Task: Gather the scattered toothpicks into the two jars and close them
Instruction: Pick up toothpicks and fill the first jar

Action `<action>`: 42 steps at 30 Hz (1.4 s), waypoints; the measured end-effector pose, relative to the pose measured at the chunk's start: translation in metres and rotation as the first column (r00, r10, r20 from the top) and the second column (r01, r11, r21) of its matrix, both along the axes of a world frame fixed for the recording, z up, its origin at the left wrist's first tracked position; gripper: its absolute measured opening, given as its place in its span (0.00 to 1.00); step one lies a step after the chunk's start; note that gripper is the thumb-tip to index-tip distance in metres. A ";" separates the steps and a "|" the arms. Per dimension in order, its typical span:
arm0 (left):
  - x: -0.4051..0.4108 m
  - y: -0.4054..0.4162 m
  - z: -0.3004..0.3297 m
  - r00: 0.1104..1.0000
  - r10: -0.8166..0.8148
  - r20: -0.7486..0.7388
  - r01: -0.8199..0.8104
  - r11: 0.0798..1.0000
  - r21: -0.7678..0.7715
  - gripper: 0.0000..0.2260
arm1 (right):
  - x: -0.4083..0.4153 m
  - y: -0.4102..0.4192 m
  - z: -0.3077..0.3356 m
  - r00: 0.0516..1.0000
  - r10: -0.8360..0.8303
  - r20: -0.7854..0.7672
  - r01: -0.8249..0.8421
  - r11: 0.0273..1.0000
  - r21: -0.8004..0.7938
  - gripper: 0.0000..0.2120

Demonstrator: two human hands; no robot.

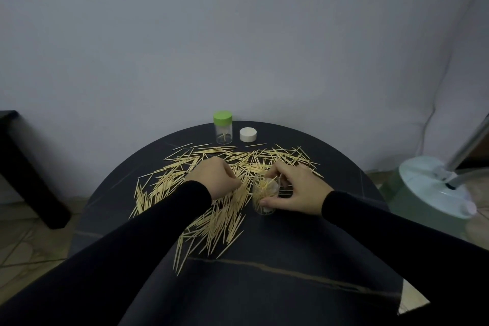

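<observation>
The round dark table (291, 259) butts against the pale wall at its far edge, and its near stretch lies bare under the black sleeves. To the right, off the table's edge, stands the pale green base of a fan (434, 188); to the left, a black piece of furniture (23, 161) sits well apart from the table.

Scattered toothpicks (217, 219) spread in a wide band from the far middle down toward the near left. At the far edge stands a clear jar with a green lid (223, 127), closed and upright, a few sticks inside. Just beside it on the right lies a white lid (248, 134), flat on the table.

The left hand (215, 178) rests on the pile, fingers curled under into a loose fist; whether it grips any toothpicks, I cannot tell. The right hand (296, 189) holds the open jar (265, 197), thumb on the near side and fingers curled round the far rim. That jar stands upright just right of the pile, partly filled with toothpicks that poke above the rim.
</observation>
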State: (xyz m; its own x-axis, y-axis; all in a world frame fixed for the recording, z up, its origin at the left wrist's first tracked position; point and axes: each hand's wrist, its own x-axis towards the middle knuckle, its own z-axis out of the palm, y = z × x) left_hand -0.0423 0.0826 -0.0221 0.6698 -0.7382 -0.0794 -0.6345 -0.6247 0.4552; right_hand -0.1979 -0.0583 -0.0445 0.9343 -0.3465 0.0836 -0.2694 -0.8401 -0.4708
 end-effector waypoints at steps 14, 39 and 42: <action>-0.004 0.003 0.011 0.984 -0.124 -0.131 0.062 0.914 -0.402 0.05 | -0.001 -0.007 -0.007 0.998 0.031 0.046 -0.033 0.998 0.047 0.29; -0.038 -0.003 -0.006 0.963 -0.268 0.035 0.257 0.871 -0.418 0.08 | -0.002 -0.009 -0.006 0.989 0.096 0.114 -0.101 0.994 0.038 0.22; -0.032 -0.002 -0.007 0.959 -0.281 -0.049 0.240 0.889 -0.391 0.07 | -0.002 -0.010 -0.005 0.992 0.089 0.094 -0.092 0.995 0.034 0.18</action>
State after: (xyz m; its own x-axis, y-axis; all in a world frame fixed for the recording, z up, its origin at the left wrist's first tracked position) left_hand -0.0742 0.0804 -0.0291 0.4527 -0.8728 0.1826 -0.6885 -0.2120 0.6936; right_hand -0.2001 -0.0682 -0.0498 0.9509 -0.2655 0.1589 -0.1471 -0.8398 -0.5226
